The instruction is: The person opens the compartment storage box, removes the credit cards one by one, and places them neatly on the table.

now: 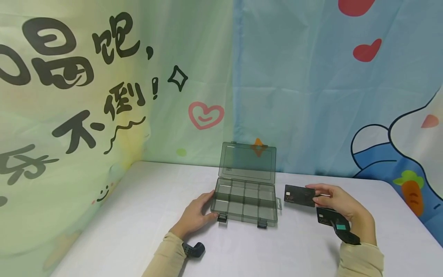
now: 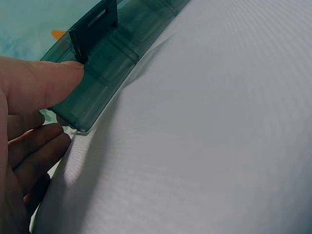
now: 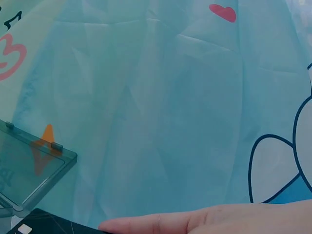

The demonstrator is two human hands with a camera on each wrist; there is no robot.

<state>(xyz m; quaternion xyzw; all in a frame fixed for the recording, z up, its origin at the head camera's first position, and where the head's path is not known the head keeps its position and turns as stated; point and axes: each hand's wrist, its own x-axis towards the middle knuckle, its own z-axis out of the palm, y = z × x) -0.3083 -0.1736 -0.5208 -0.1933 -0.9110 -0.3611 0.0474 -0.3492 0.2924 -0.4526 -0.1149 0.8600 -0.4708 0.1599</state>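
A transparent grey-green compartment box (image 1: 234,216) stands on the table with its lid (image 1: 242,165) raised at the back; its compartments look empty. My left hand (image 1: 194,215) grips the box's front left corner. In the left wrist view the thumb (image 2: 44,85) presses the front wall beside a dark latch (image 2: 95,29), the other fingers curling near the side. Right of the box, my right hand (image 1: 337,200) pinches a black VIP card (image 1: 298,195) by its right end. A second black card (image 1: 324,216) is below that hand, partly hidden by the wrist strap.
The white table (image 1: 249,250) ends at a printed curtain (image 1: 294,96) behind the box. A small hanging tab (image 1: 279,204) sticks out from the box's right side, between box and held card. Two dark latches (image 1: 262,223) hang down in front.
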